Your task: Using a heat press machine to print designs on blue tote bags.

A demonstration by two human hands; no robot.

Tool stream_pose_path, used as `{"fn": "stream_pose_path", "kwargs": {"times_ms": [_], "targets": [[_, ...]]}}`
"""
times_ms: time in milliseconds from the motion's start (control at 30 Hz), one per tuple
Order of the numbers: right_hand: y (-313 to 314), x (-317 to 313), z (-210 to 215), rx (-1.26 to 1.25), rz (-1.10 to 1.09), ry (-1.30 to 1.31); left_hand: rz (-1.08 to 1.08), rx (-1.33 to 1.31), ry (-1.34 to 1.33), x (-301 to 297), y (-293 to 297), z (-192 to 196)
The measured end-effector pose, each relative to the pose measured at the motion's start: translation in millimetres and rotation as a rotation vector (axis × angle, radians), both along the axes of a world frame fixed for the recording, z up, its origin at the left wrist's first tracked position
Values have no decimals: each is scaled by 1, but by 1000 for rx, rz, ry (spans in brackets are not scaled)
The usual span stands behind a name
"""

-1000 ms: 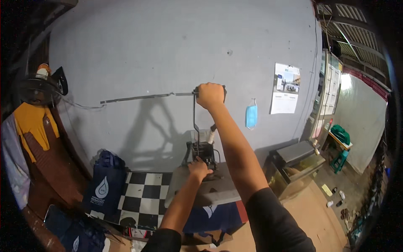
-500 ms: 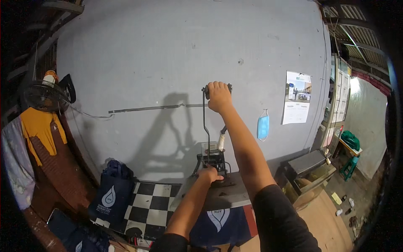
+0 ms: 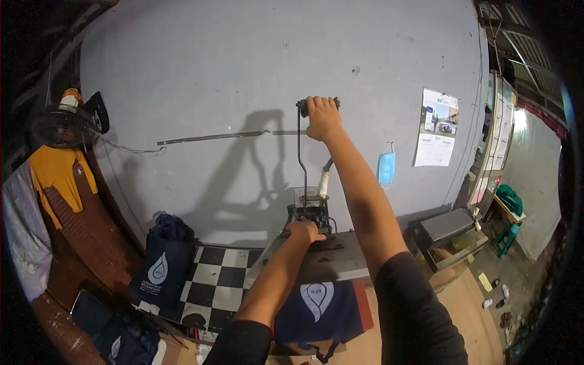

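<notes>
- Since a second ago, the press (image 3: 311, 210) on the bench (image 3: 340, 258) sits lower in view, its raised lever handle (image 3: 319, 103) high above.
- Right hand (image 3: 322, 118): grip clamped around that handle.
- Left hand (image 3: 304, 231): fingers curled at the press's base, directly beneath the handle.

The person's right arm stretches up and forward, nearly straight, dark sleeve at the shoulder. The right hand (image 3: 322, 117) sits high, fingers curled shut in a fist, knuckles up. The left arm reaches forward lower, bent slightly at the elbow. The left hand (image 3: 304, 231) lies palm down, fingers curled.
</notes>
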State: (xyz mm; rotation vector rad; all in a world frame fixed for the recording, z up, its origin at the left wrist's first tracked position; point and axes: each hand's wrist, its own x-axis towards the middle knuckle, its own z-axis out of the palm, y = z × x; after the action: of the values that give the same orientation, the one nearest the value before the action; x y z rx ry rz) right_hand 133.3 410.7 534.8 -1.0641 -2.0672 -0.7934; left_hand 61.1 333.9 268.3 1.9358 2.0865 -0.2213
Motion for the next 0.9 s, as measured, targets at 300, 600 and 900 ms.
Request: {"fn": "stream_pose_path", "kwargs": {"times_ms": [300,600,900], "targets": [[-142,73,-78,-210,748,6,-245,135,-75,-15,-18,20],[-344,187,-298,-476,844,546,-339,1224,-1080,-1,-259,-3],[-414,216,-448,-1302,634,586,-115,518,-420,31,-341,-206]]}}
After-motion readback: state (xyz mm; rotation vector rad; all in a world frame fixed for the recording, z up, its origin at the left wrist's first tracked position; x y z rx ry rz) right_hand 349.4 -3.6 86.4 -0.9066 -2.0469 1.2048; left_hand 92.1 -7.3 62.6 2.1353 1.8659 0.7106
